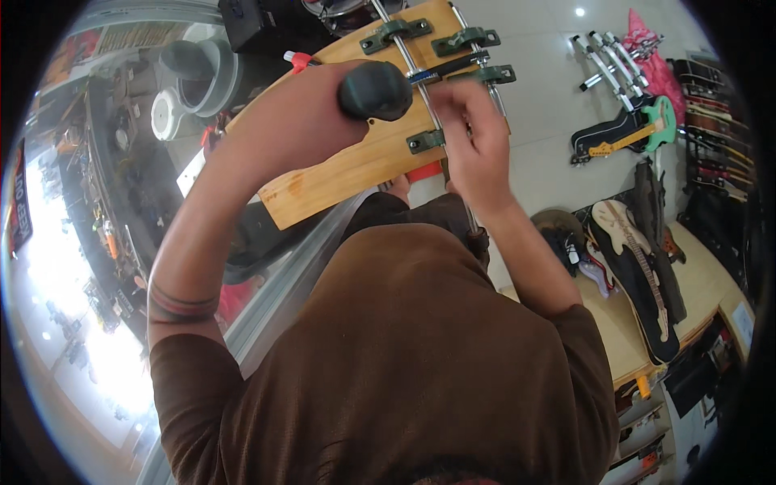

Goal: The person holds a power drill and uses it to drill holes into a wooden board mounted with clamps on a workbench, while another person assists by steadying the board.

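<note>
My left hand (311, 113) is closed beside a dark, rounded, knob-like object (376, 90), over a light wooden board (343, 190). Its fingertips are hidden, and so is the rest of that object. A small red piece with a pale tip (299, 61) shows past the back of this hand. Close to the steel clamp rods, my right hand (473, 125) has curled fingers, slightly blurred; anything in them is hidden. Green clamp brackets (396, 32) sit on the board with the rods running through them. A black bar with a blue part (444, 69) crosses between the rods.
At the right, a cream electric guitar (622, 226) lies on a black case on a wooden bench (606, 323). A green guitar (659, 121) and a metal stand (606, 69) are on the tiled floor. A glass cabinet edge (279, 283) runs along my left.
</note>
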`<state>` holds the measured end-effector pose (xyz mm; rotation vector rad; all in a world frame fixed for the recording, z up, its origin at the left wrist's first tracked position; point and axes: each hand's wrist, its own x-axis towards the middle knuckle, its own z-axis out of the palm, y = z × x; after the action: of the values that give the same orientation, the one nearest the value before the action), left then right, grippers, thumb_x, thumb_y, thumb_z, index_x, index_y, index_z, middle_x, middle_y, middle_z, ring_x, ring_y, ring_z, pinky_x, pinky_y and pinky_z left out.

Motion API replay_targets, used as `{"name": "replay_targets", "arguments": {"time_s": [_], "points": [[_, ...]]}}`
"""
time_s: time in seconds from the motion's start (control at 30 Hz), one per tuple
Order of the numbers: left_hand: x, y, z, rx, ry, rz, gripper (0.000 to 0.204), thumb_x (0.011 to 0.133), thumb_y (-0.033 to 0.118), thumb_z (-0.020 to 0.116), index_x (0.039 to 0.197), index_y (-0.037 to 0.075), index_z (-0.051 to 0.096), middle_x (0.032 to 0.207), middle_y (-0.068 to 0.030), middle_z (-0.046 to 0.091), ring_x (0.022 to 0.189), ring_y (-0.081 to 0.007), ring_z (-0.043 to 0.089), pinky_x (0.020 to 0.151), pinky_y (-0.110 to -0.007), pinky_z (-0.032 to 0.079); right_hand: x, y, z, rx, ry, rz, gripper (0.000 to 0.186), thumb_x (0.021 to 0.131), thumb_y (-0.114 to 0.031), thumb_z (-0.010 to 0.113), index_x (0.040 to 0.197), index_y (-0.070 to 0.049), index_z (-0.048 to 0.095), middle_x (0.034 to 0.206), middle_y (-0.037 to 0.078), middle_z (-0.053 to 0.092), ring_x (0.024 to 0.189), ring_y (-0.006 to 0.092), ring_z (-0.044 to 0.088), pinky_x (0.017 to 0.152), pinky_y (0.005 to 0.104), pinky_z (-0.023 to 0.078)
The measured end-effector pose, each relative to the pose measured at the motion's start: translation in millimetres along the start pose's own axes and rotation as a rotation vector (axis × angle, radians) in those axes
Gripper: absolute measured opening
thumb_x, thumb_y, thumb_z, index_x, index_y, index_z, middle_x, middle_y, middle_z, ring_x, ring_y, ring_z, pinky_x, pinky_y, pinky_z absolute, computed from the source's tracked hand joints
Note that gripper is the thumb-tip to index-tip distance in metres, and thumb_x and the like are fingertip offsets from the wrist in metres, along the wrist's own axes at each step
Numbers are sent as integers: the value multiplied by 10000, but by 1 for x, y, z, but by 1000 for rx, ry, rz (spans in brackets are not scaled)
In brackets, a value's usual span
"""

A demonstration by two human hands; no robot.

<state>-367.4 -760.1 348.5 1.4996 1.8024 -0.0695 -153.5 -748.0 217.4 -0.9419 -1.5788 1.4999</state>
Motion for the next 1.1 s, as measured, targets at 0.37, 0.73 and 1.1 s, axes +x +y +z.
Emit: {"name": "replay_targets", "arguments": {"time_s": [0.37, 0.73, 1.1], "points": [[-4, -32, 25, -69, 159, 119, 409, 793, 96, 741, 1189, 18, 675, 972, -190, 759, 908, -353, 741, 784, -416, 574, 65, -72, 42, -34, -423, -125, 316, 1079, -213, 540, 1275, -23, 700, 1164, 68, 720, 1129, 150, 632, 1031, 296, 461], [-11, -18, 37, 57, 133, 100, 329, 810, 122, 742, 1101, -23, 691, 959, -199, 750, 844, -349, 734, 741, -426, 568, 68, -51, 40, -33, -409, -231, 308, 997, -242, 593, 1106, -21, 777, 975, 64, 759, 918, 145, 665, 851, 292, 513], [-9, -15, 38, 18, 188, 166, 394, 815, 148, 764, 1184, 29, 694, 953, -166, 756, 832, -279, 742, 741, -389, 580, 65, -64, 34, 170, -466, -57, 299, 1041, -175, 562, 1126, 60, 726, 894, 1, 682, 832, 78, 585, 744, 265, 482]]}}
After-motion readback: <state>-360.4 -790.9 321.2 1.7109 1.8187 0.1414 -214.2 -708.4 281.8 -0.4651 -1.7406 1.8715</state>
